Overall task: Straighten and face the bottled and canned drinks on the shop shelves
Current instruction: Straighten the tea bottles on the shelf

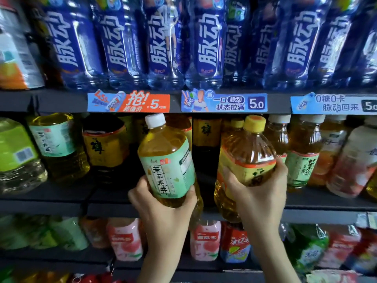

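Left hand (pixel 163 203): fingers and thumb wrapped round the lower body of the green-label tea bottle (pixel 167 160). White cap up, tilted a little to the left, label facing the camera.

Right hand (pixel 260 193): closed round the yellow-cap bottle (pixel 247 156). Amber liquid; the yellow-orange label is partly turned aside and covered by fingers.

Both bottles are held in front of the middle shelf (pixel 40 207), near each other but apart. A dark gap in the row lies between them.

Progress, judged: early to middle.
- Middle shelf is unsorted: flavours mixed and several bottles leaning. The pale-green bottle (pixel 20 152) at far left shows its barcode rather than its front. The two held bottles have yet to be set back and fronted.
- Upper shelf: blue bottles (pixel 206 48) stand in a tight row at the lip. Most logos face forward and a few are rotated, so it looks nearly done. Price strips (pixel 224 103) sit along that shelf's edge.
- Lower shelf: pink bottles (pixel 124 240) upright, alignment uncertain.

Not readable:
- Whether either held bottle's base touches the shelf, since the hands cover them.
- An amber shape under the right wrist may be a further bottle; cannot tell.
- Frame edges are blurred and stretched, top-row caps are cut off, and rear rows lie in shadow.
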